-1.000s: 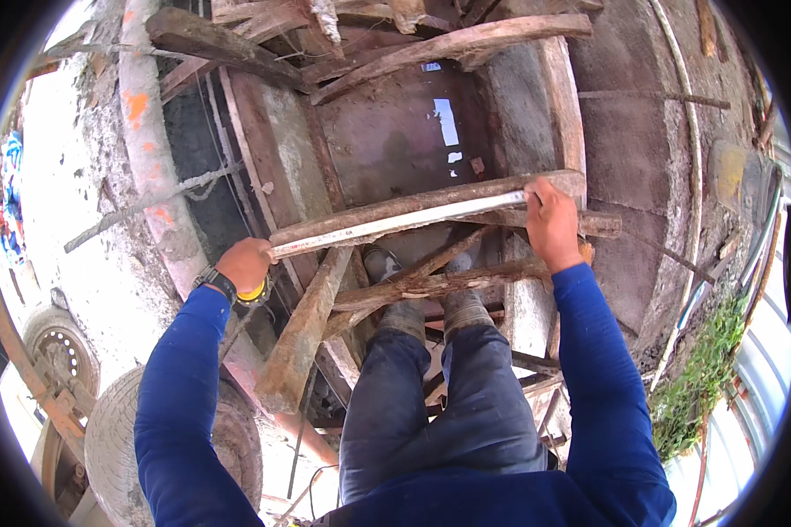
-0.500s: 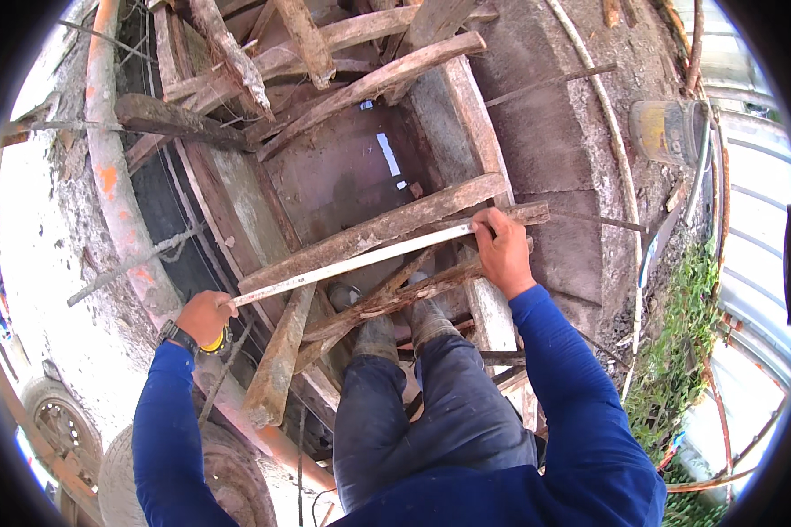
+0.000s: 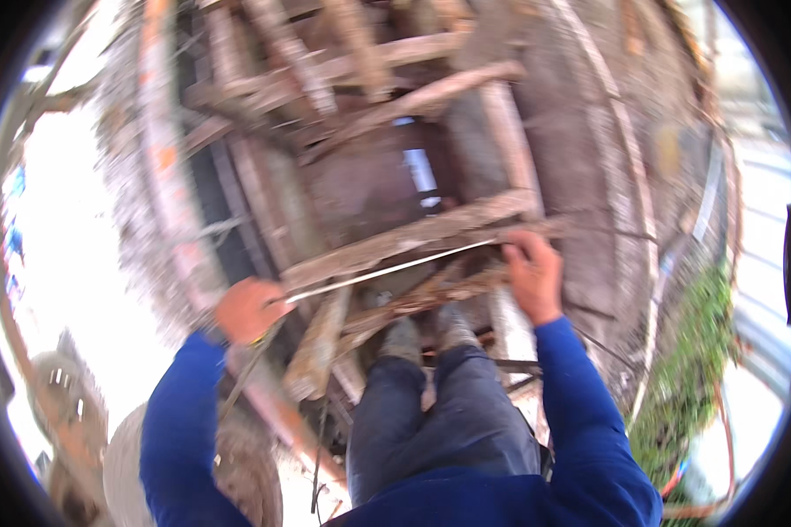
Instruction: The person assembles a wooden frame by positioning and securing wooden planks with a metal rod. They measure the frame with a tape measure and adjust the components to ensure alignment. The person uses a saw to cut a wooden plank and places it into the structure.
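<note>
A pale tape measure blade (image 3: 387, 270) is stretched between my hands, its edge turned up so that it looks thin. My left hand (image 3: 248, 311) is closed around the tape measure's left end; a bit of yellow shows at the wrist side, and the case is mostly hidden. My right hand (image 3: 534, 270) pinches the other end between thumb and fingers. Just beyond the blade, and nearly along it, lies a rough wooden beam (image 3: 413, 237) across the timber frame. Below the blade, a second rough timber (image 3: 422, 303) crosses near my boots.
Past the beam lies a recess with wet, shiny ground (image 3: 365, 189). More timbers (image 3: 413, 105) cross at the far end. An orange-marked pipe (image 3: 169, 158) runs along the left, a wheel (image 3: 246, 465) stands lower left, and grass (image 3: 690, 386) grows on the right.
The whole scene has shifted right in the picture and blurred. The tape blade has turned from its flat face to its edge. Both hands keep their hold.
</note>
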Motion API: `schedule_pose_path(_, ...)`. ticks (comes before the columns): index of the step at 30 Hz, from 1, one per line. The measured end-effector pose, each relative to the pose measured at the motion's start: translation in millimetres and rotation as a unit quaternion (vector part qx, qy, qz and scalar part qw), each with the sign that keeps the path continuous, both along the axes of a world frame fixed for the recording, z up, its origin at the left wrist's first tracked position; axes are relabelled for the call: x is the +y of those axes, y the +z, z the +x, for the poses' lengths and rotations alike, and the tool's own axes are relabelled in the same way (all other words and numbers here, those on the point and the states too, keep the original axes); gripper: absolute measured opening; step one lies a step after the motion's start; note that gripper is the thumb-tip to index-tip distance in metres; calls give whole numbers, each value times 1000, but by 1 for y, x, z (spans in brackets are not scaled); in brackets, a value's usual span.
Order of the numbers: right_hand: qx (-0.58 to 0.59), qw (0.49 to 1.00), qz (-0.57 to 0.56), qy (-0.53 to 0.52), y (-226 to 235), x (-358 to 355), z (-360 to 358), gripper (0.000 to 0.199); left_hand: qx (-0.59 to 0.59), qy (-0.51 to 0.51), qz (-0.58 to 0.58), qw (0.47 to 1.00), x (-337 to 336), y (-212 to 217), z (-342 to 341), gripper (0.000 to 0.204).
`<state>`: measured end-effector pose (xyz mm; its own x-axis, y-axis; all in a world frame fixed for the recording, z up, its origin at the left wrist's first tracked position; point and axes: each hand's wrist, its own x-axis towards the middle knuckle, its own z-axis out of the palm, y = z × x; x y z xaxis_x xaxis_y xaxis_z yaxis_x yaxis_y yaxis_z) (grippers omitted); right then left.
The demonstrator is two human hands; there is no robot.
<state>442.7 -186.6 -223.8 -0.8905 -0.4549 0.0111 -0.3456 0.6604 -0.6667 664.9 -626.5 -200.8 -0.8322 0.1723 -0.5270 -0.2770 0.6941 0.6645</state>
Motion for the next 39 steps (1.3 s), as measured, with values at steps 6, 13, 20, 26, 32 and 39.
schedule_pose_path(6, -86, 990, -103, -45, -1, 0, 17, 30, 112, 123, 39, 985, 3, 13, -6, 36)
schedule_pose_path(13, -194, 979, -65, 1, -4, -5, 47, 24, 250, 396, 50, 882, -52, 83, 26, 28)
schedule_pose_path(20, -244, 969, -15, 29, -29, 9, 101, 17, -10, 268, -315, 911, -143, 24, 119, 26)
schedule_pose_path(26, -290, 955, 62, 8, -24, 41, 120, 19, -87, 369, -339, 861, -186, -67, 133, 29)
schedule_pose_path(32, -283, 953, 91, 58, -45, 71, 128, 20, 146, -192, -500, 832, -279, -142, 259, 14)
schedule_pose_path(39, -231, 964, -63, 113, 43, -1, 90, 23, -115, 59, -232, 964, -118, 54, 57, 19)
